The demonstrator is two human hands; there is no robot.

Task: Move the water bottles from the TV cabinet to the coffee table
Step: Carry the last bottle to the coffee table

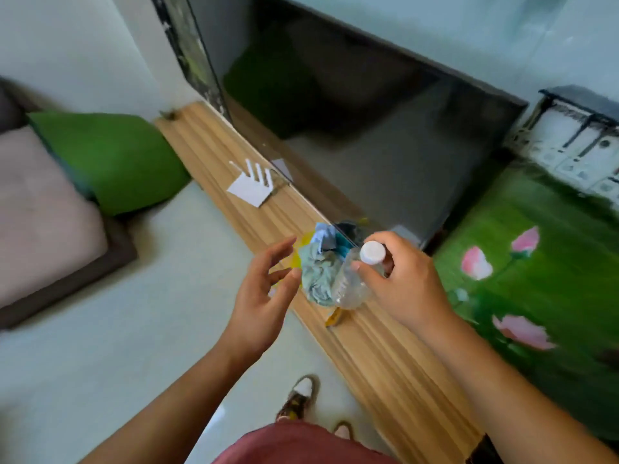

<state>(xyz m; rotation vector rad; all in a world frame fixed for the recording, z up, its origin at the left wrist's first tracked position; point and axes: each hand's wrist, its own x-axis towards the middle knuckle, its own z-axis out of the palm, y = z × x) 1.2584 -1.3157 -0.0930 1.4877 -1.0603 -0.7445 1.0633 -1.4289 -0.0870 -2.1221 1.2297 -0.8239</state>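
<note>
A clear plastic water bottle with a white cap is held by its neck in my right hand, just above the wooden TV cabinet. My left hand hovers open beside it, fingers spread, holding nothing. Crumpled blue-green cloths over something yellow lie on the cabinet between my hands, partly hidden by the bottle. The coffee table is out of view.
A large dark TV stands on the cabinet against the wall. A white router with antennas sits farther along the cabinet. A green cushion and grey sofa are at left, a flower painting at right.
</note>
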